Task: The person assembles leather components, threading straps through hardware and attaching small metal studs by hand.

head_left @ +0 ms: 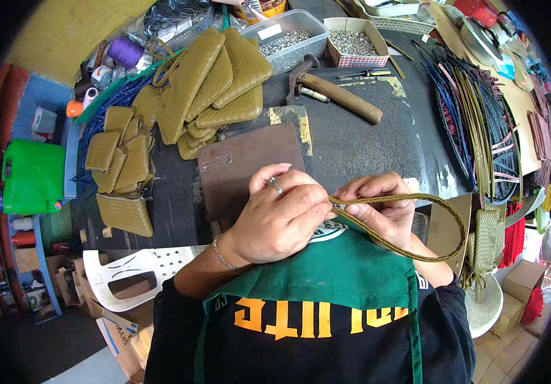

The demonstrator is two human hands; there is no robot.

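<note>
My left hand [275,214], with a ring and a bracelet, pinches one end of a thin olive woven strap [455,221]. My right hand [381,208] grips the same strap beside it, fingers curled around it. The strap loops out to the right and back under my right wrist. Both hands are held over my green apron [346,269], just in front of a brown board [250,169] lying on the dark work mat [359,144].
Stacks of olive woven pouches [215,83] and smaller ones [122,153] lie at left. A hammer [336,93], boxes of metal rivets [288,38], and a bundle of straps [480,121] sit at back and right. A white plastic chair [135,272] stands lower left.
</note>
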